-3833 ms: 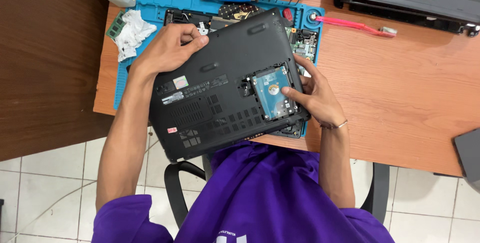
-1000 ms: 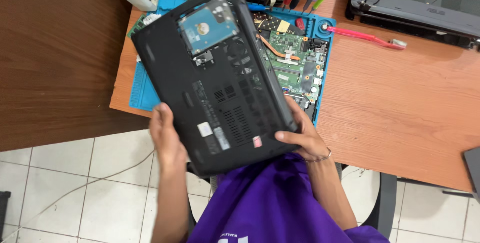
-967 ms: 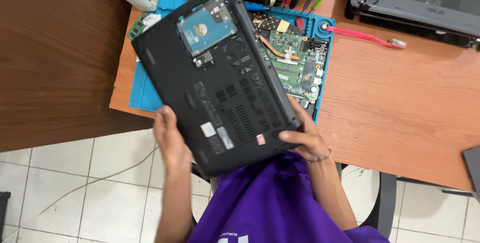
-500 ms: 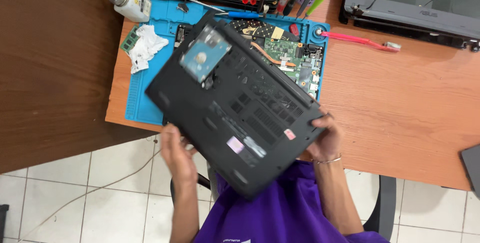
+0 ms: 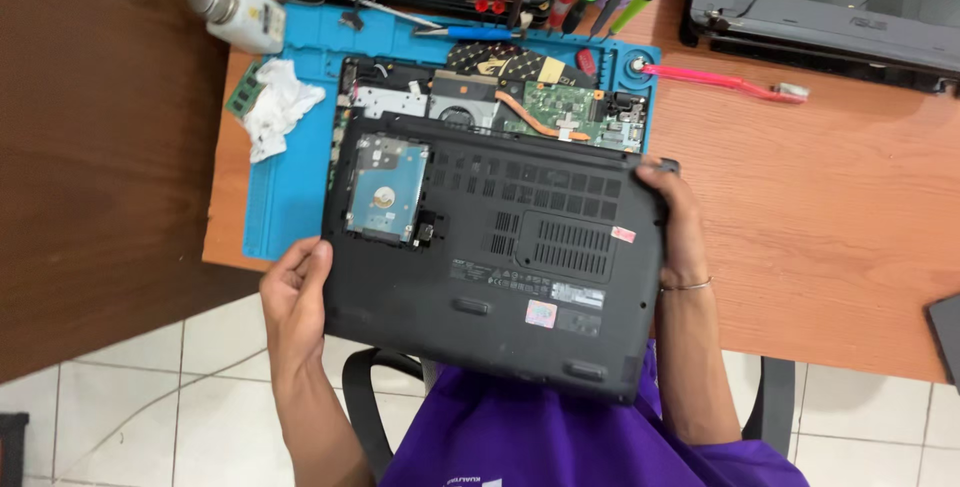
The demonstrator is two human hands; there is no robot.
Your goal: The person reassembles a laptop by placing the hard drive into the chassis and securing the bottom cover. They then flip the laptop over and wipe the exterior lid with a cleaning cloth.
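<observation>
Laptop base (image 5: 500, 267), matte black plastic, vented and ribbed, held underside up above blue mat (image 5: 290, 197) and desk edge. Left hand (image 5: 295, 297) curled on near-left corner, thumb on top. Drive (image 5: 385, 190), bare metal with label, sitting exposed in its bay; could slide out if tilted. Board (image 5: 540, 107) beneath, green with copper pipe; could get scraped. Right hand (image 5: 680, 232) clasping right edge, fingers wrapped over; smooth shell could slip.
</observation>
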